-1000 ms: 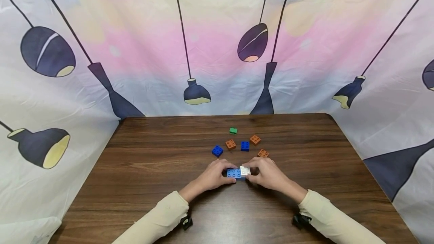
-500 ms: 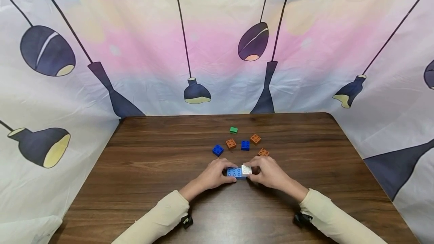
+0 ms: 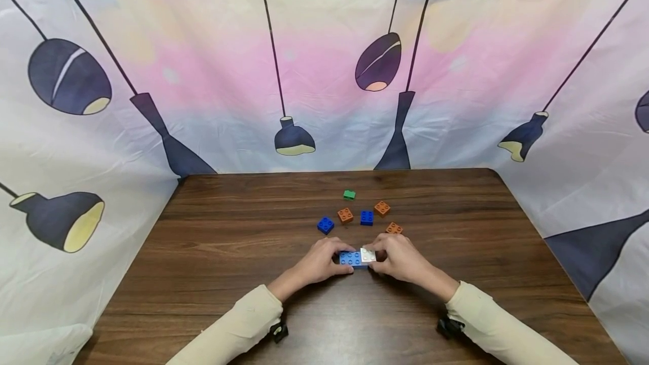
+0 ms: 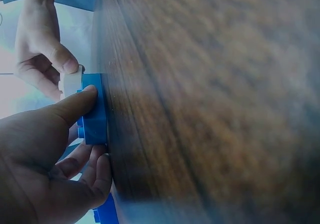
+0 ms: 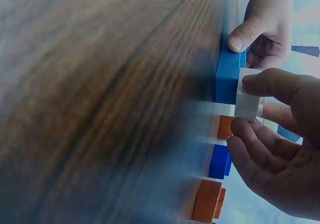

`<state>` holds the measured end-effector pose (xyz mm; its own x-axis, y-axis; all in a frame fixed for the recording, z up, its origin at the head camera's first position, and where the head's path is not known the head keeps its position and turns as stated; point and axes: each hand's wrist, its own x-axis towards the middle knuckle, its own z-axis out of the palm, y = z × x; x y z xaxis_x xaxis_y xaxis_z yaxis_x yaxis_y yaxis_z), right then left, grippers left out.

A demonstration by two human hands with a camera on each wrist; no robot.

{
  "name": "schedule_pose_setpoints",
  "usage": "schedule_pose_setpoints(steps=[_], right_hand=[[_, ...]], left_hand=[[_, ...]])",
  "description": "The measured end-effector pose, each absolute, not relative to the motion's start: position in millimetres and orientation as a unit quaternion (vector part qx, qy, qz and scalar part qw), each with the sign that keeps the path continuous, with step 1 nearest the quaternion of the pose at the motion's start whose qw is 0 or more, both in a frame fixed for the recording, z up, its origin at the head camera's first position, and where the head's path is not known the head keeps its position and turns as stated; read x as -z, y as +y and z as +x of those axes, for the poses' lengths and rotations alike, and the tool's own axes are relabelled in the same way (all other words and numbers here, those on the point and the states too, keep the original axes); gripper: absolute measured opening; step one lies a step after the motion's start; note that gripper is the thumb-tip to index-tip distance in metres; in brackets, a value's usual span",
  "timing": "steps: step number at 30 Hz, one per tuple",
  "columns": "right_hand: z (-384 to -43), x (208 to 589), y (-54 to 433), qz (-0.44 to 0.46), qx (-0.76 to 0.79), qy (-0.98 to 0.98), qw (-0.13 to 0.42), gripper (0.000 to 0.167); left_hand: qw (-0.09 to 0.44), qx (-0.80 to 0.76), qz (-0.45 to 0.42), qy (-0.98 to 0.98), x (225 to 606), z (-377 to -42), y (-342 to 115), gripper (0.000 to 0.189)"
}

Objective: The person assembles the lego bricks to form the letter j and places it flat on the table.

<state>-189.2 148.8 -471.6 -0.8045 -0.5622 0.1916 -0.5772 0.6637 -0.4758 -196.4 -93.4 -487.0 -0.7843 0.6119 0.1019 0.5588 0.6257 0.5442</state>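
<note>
A long light-blue toy brick [image 3: 350, 259] lies on the table in the head view, its studs facing up. My left hand [image 3: 319, 261] grips it, thumb on the near side and fingers on the far side. On its right end sits a white brick [image 3: 368, 255], jutting a little past that end. My right hand [image 3: 403, 259] pinches the white brick between thumb and fingers. In the right wrist view the white brick [image 5: 248, 95] rests against the studded face of the blue brick [image 5: 227, 77]; whether it is pressed fully down I cannot tell.
Beyond the hands lie two dark-blue bricks [image 3: 325, 225], several orange bricks [image 3: 345, 216] and a small green brick [image 3: 349, 195]. An orange brick [image 3: 394, 228] is close to my right fingers. The brown wooden table [image 3: 228, 230] ends at a patterned cloth [image 3: 324, 72].
Hardly anything differs. The white brick and my right hand shift very slightly to the right, and the left hand keeps its hold on the light-blue brick.
</note>
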Motion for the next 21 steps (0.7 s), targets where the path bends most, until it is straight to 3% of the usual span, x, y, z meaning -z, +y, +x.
schedule_pose_setpoints(steps=[5, 13, 21], right_hand=[[-188, 472, 148, 0.3, -0.263, -0.917, 0.008, 0.035], [-190, 478, 147, 0.289, -0.259, -0.922, -0.008, 0.051], [-192, 485, 143, 0.278, -0.284, -0.918, -0.017, 0.044]], left_hand=[[0.046, -0.283, 0.326, 0.901, 486, -196, -93, 0.038], [0.044, -0.283, 0.327, 0.901, 486, -197, -94, 0.038], [0.05, -0.289, 0.323, 0.9, 486, -198, -95, 0.042]])
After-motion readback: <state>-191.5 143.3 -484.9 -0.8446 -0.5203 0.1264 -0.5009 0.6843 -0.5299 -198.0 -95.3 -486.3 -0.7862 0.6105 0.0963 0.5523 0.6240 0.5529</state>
